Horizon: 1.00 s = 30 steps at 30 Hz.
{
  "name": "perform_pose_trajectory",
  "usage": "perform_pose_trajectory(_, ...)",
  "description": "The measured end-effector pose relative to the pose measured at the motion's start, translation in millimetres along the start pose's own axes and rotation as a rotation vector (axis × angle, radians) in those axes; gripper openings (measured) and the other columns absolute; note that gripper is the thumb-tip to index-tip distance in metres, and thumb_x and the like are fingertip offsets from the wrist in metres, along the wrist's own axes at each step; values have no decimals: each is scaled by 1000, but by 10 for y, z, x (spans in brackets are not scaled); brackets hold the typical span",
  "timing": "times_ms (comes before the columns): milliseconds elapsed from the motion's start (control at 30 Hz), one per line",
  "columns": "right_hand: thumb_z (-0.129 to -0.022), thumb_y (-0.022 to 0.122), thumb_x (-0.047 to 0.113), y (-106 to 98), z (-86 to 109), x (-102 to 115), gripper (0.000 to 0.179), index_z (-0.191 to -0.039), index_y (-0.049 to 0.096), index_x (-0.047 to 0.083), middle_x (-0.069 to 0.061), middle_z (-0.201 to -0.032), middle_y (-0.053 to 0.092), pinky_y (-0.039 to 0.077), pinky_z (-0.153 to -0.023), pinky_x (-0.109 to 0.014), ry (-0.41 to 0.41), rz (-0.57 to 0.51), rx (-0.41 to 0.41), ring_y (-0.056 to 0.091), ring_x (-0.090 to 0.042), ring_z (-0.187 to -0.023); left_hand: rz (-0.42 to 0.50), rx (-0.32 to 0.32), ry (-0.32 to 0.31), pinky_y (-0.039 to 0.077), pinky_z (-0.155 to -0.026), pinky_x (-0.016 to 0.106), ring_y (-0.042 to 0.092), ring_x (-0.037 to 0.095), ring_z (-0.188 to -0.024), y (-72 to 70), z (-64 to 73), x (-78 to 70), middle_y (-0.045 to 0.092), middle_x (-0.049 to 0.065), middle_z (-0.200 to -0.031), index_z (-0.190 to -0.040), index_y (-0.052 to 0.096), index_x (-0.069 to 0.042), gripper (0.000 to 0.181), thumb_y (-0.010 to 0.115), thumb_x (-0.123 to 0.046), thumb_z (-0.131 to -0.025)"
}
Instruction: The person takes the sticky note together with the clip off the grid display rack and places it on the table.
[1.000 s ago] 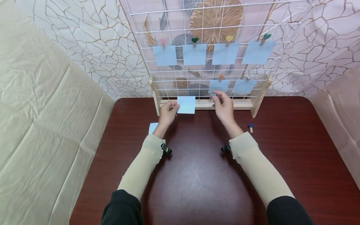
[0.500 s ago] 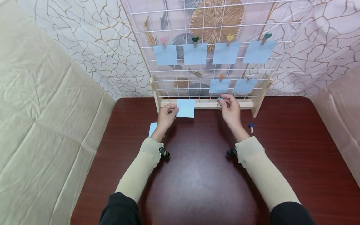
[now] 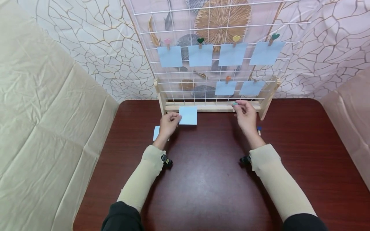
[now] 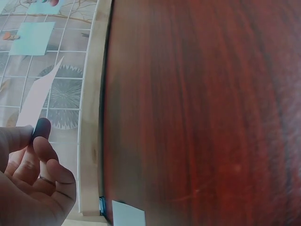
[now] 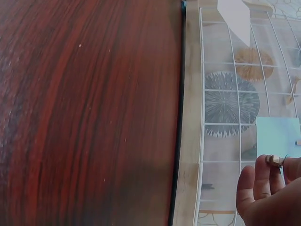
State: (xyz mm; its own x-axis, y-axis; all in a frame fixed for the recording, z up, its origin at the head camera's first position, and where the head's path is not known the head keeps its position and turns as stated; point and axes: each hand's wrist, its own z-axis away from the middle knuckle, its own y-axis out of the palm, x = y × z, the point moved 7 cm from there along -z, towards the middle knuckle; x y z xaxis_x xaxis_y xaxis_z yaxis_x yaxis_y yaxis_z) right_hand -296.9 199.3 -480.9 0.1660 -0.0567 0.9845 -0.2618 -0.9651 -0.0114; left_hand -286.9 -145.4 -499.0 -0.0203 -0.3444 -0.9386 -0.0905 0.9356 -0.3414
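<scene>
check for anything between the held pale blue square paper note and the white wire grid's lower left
Nothing visible stands between the pale blue square paper note and the white wire grid; the right hand, pinching a teal-topped clip, is off to the right.

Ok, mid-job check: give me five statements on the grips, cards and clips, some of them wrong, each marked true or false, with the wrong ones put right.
1. The left-hand grip holds a pale blue card. True.
2. The right-hand grip holds nothing. False: it pinches a small clip.
3. Four clipped cards hang in the upper row on the wire rack. True.
4. The lower row also has four cards. False: it has two hanging cards.
5. A blue-topped clip lies on the table, partly hidden by the right wrist in the head view. True.
</scene>
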Motion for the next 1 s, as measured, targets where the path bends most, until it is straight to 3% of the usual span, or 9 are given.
perform_pose_trajectory(400,-106,62,6,-151,51,-94,26,-126,63,-12,8,-98,75,55,-71,-19,12,4,-20,66,-4,-82,-20,12,-48,48,-62,25,61,12,-66,13,93,146,77,12,-92,-114,77,0,21,70,-17,-103)
perform_pose_trajectory(633,-106,56,-3,-297,97,-90,29,-130,57,-19,22,-88,72,54,-68,-16,18,-29,-31,66,0,-77,-28,26,-53,47,-64,27,60,13,-68,1,145,221,74,8,-84,-116,78,-2,22,70,-19,-103)
perform_pose_trajectory(833,-103,55,-9,-343,184,107,29,-127,54,-25,20,-85,72,53,-65,-15,7,-58,-29,67,-2,-74,-15,13,-45,48,-63,27,59,12,-66,-19,168,243,75,9,-85,-115,78,-1,22,70,-17,-103)
perform_pose_trajectory(1000,-101,58,-10,-399,210,91,24,-121,58,-22,11,-88,76,53,-64,-14,27,-86,-43,69,-3,-73,-14,-5,-54,46,-61,26,58,10,-63,-33,204,303,73,7,-79,-111,79,0,19,71,-15,-102)
